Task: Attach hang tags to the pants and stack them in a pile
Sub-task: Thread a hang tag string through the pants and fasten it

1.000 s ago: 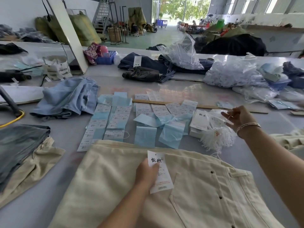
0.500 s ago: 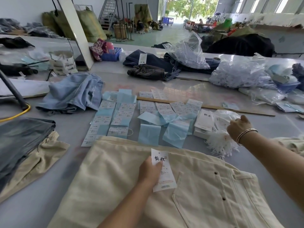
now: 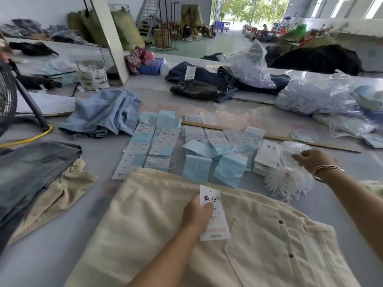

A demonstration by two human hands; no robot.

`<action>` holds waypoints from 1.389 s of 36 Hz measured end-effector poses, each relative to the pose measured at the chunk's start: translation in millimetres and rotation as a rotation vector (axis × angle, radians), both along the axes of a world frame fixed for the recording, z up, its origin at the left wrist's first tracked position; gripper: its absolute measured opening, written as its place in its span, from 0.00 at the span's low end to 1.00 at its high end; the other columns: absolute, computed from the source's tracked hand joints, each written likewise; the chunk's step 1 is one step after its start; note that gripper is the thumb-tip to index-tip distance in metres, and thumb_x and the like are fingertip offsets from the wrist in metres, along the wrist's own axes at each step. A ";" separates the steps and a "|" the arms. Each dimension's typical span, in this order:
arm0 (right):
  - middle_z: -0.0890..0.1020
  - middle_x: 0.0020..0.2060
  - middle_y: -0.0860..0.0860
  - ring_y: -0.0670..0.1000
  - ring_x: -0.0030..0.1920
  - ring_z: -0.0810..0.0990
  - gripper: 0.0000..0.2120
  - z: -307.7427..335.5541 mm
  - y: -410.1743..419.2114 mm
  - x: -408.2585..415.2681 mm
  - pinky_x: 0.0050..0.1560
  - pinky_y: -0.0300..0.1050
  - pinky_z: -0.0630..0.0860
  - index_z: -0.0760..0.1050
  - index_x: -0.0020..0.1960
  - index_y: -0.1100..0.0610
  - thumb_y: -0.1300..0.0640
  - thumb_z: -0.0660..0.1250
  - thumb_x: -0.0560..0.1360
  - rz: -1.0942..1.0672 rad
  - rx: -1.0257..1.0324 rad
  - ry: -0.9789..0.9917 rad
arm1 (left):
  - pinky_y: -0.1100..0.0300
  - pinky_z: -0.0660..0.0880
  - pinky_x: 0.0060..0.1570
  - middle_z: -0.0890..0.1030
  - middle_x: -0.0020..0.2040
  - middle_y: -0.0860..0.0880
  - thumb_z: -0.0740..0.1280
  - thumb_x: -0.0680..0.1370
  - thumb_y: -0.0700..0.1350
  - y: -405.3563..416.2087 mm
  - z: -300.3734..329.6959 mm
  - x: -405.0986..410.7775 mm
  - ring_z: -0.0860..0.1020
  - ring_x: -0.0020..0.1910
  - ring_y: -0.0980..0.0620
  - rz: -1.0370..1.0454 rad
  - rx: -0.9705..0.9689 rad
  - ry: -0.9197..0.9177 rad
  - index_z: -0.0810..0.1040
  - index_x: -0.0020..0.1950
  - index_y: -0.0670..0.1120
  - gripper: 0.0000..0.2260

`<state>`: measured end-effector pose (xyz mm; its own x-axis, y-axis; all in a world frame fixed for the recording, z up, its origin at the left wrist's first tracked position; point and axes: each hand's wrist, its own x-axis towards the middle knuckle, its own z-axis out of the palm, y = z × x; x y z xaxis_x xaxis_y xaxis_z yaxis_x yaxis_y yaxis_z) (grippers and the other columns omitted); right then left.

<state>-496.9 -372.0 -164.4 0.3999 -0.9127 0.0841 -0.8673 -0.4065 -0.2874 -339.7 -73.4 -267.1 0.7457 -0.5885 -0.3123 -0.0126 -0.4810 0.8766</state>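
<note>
Cream pants [image 3: 145, 235] lie spread across the near edge of a grey table [image 3: 41, 255]. On them, a person's left hand [image 3: 195, 212] pinches a white hang tag [image 3: 213, 214] printed with two bold black Chinese characters; its smaller print is too blurred to read. Farther right, the right hand [image 3: 313, 160], bangles at the wrist, closes its fingertips on a clear plastic bag [image 3: 294, 148] above a bundle of white strings [image 3: 288, 183]. Beyond, rows of white labels [image 3: 157, 141] and pale blue slips lie in front of blue jeans [image 3: 103, 114].
</note>
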 end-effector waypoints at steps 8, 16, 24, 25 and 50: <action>0.70 0.18 0.45 0.41 0.19 0.65 0.13 -25.3 122.8 21.4 0.22 0.29 0.59 0.80 0.37 0.56 0.64 0.63 0.78 0.297 0.475 -0.604 | 0.58 0.71 0.42 0.79 0.40 0.44 0.67 0.75 0.51 9.4 9.8 8.2 0.76 0.40 0.48 -0.174 -0.074 0.188 0.77 0.37 0.45 0.11; 0.75 0.58 0.45 0.54 0.61 0.69 0.02 -82.9 171.9 6.5 0.53 0.44 0.55 0.83 0.41 0.40 0.45 0.73 0.68 0.413 -0.074 0.059 | 0.58 0.75 0.42 0.82 0.46 0.51 0.63 0.76 0.54 23.3 24.7 28.9 0.80 0.43 0.52 -0.711 0.345 -0.399 0.80 0.48 0.52 0.09; 0.82 0.47 0.53 0.61 0.56 0.78 0.13 -81.3 195.3 15.8 0.54 0.59 0.71 0.78 0.27 0.52 0.62 0.81 0.54 0.511 -0.363 -0.162 | 0.59 0.69 0.42 0.80 0.53 0.49 0.62 0.75 0.47 26.0 18.3 20.6 0.77 0.50 0.45 -0.555 0.321 -0.622 0.73 0.52 0.51 0.07; 0.82 0.47 0.55 0.62 0.53 0.80 0.12 -81.3 197.8 19.2 0.51 0.57 0.74 0.78 0.29 0.56 0.65 0.80 0.55 0.536 -0.318 -0.236 | 0.58 0.69 0.43 0.80 0.53 0.48 0.61 0.75 0.45 23.6 16.6 17.0 0.77 0.50 0.44 -0.517 0.272 -0.593 0.72 0.52 0.50 0.07; 0.78 0.32 0.46 0.41 0.34 0.73 0.12 -107.8 229.0 25.8 0.37 0.37 0.70 0.78 0.39 0.50 0.66 0.67 0.75 0.486 0.575 -0.795 | 0.56 0.76 0.41 0.79 0.37 0.51 0.66 0.71 0.50 34.6 -9.4 -24.8 0.80 0.38 0.51 -0.010 -0.469 -0.168 0.73 0.47 0.52 0.07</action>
